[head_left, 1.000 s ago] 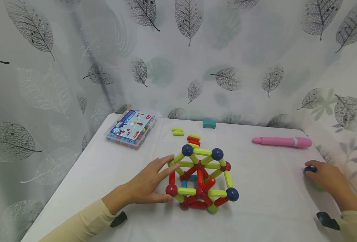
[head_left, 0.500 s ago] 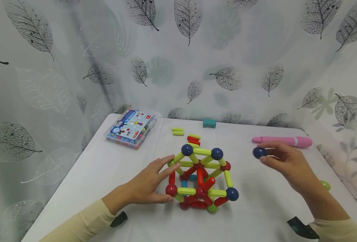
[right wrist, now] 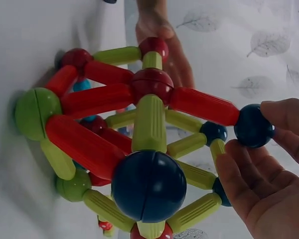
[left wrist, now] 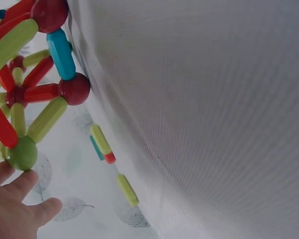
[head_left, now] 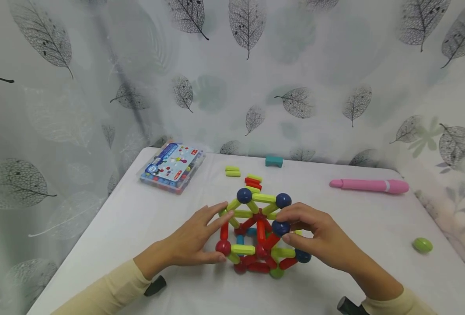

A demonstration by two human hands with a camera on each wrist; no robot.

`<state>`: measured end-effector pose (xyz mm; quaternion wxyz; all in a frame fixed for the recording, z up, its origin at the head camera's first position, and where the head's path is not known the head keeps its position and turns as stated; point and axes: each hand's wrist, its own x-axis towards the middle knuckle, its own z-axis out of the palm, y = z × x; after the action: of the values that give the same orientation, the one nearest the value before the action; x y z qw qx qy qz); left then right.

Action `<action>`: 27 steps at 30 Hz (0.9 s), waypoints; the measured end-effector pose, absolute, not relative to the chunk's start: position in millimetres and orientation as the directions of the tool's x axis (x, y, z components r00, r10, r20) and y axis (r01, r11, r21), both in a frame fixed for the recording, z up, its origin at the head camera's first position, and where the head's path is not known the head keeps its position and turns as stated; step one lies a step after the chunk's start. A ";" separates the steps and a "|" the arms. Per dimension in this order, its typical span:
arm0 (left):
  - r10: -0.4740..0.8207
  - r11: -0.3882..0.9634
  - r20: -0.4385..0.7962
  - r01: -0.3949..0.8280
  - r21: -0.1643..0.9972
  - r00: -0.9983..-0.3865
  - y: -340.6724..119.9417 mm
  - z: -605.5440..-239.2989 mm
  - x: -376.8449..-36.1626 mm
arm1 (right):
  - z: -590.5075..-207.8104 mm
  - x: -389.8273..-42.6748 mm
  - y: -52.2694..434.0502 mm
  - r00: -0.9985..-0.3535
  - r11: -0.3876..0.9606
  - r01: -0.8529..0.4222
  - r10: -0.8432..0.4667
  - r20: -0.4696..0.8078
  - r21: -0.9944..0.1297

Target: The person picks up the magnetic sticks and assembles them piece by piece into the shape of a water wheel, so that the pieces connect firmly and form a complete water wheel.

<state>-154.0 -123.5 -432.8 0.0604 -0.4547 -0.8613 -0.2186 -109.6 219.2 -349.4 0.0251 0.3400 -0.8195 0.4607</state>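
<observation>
A frame built of magnetic rods and balls stands on the white table, in red, yellow-green, blue and green. My left hand lies along its left side with fingers extended; in the left wrist view the fingertips touch a green ball. Between thumb and fingers, my right hand pinches a dark blue ball. That ball sits right at the free end of a red rod that slants up from a red ball at the front of the frame.
Behind the frame lie several loose yellow-green and red rods and a teal block. A clear plastic case of parts is at the back left. To the right are a pink pen-shaped object and a green ball.
My right hand picked up the dark blue ball at the table's right side and carried it left to the red rod on the frame. The left hand has stayed in place.
</observation>
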 end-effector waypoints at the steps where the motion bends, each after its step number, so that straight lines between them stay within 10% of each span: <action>1: 0.757 0.490 0.306 0.812 0.319 -0.577 -123.2 -432.3 -154.3 | -349.8 -109.1 219.0 -0.766 0.349 -0.582 -0.538 0.351 -0.735; 27: 0.753 0.493 0.296 0.802 0.338 -0.588 -122.7 -433.1 -155.4 | -337.2 -131.4 234.5 -0.763 0.392 -0.631 -0.469 0.445 -0.670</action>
<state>-155.4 -122.7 -433.1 0.0544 -0.4508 -0.8622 -0.2244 -131.4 234.5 -337.2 0.0918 0.3316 -0.8291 0.4407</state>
